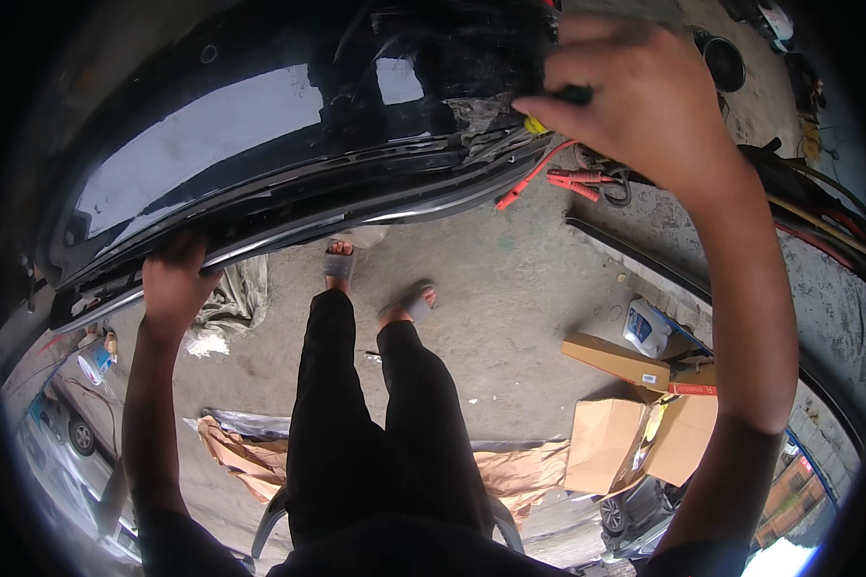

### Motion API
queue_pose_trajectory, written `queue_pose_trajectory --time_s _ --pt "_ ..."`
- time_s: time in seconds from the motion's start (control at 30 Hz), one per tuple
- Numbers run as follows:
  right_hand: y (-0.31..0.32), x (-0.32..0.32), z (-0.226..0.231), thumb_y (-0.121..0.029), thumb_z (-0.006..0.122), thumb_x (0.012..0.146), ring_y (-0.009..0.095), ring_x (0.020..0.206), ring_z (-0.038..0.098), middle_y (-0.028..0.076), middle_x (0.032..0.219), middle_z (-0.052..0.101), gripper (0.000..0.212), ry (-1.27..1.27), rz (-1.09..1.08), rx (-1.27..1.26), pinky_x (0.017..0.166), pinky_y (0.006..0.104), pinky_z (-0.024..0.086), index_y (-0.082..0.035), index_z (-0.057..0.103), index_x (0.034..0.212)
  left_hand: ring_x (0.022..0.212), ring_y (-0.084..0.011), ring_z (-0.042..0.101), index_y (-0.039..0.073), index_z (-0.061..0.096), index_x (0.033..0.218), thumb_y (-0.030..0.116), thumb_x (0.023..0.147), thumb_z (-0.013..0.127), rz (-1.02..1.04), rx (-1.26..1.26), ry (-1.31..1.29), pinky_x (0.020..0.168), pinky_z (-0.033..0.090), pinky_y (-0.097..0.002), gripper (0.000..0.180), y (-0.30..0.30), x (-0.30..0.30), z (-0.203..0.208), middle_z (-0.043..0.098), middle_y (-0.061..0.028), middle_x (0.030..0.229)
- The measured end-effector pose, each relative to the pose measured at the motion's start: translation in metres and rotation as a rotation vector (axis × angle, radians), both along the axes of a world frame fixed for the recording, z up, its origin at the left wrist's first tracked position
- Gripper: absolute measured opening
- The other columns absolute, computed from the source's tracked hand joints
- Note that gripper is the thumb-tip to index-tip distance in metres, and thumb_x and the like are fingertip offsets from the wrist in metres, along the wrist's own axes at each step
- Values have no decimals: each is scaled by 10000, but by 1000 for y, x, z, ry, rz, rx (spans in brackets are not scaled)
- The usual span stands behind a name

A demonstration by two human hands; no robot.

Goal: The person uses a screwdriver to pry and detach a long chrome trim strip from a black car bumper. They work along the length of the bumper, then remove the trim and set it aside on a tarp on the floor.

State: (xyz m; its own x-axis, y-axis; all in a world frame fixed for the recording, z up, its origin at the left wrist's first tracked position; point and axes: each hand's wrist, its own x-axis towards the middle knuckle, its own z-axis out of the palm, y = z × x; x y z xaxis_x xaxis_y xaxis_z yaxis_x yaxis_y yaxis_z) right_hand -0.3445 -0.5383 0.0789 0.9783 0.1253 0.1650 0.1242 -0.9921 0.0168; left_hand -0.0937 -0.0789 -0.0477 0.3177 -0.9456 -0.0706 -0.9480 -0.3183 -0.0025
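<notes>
A large glossy black car panel (260, 115) fills the upper left, with a bright trim strip (356, 227) along its near edge. My left hand (175, 279) is closed around that edge near its left end, its fingertips hidden in shadow. At the panel's right end, my right hand (625, 96) is closed in a pinch, slightly blurred. Something dark shows between its thumb and fingers, and a small yellow piece (536, 125) peeks out under the thumb; I cannot make out what it is. Red cable clamps (577, 181) lie just below that hand.
Cardboard boxes (606, 442) and a white jug (646, 327) stand to the right on the concrete floor. Brown paper (245, 462) lies behind my legs. A grey crumpled sheet (236, 293) rests under the panel. Hoses (827, 216) run along the right ledge.
</notes>
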Motion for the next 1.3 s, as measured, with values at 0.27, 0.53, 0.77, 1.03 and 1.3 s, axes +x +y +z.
queue_pose_trajectory --time_s 0.27,0.53,0.77,1.03,1.3 --pt "-35 114 -45 -363 715 860 353 837 716 111 818 717 306 51 -7 -2 763 494 567 -88 755 730 854 -354 700 64 693 968 120 565 915 8 72 42 744 589 -458 464 -6 -11 24 701 -127 997" --pt "-48 109 -80 -355 661 895 343 862 725 114 814 716 332 -222 -112 82 780 493 588 -82 739 723 933 -354 716 80 689 974 137 589 920 79 108 13 772 603 -454 452 -5 -22 33 711 -120 1021" --pt "-69 43 -81 -382 615 944 351 876 744 134 898 768 373 -94 -361 20 782 498 604 -73 788 827 862 -406 722 84 704 1005 207 706 864 55 156 -34 752 610 -505 361 -23 -14 27 724 -141 993" --pt "-16 -127 -32 -370 861 866 277 700 688 91 762 686 370 191 -640 255 655 420 536 -40 705 809 904 -409 723 64 727 1057 285 732 879 37 335 -33 787 611 -499 421 -25 0 21 731 -195 1021" --pt "33 -250 -81 -230 754 980 138 692 647 80 740 676 280 -47 -1452 1409 625 309 535 35 750 1068 847 -402 725 66 694 931 309 759 877 -4 263 -38 739 605 -509 350 -20 -1 18 732 -166 951"
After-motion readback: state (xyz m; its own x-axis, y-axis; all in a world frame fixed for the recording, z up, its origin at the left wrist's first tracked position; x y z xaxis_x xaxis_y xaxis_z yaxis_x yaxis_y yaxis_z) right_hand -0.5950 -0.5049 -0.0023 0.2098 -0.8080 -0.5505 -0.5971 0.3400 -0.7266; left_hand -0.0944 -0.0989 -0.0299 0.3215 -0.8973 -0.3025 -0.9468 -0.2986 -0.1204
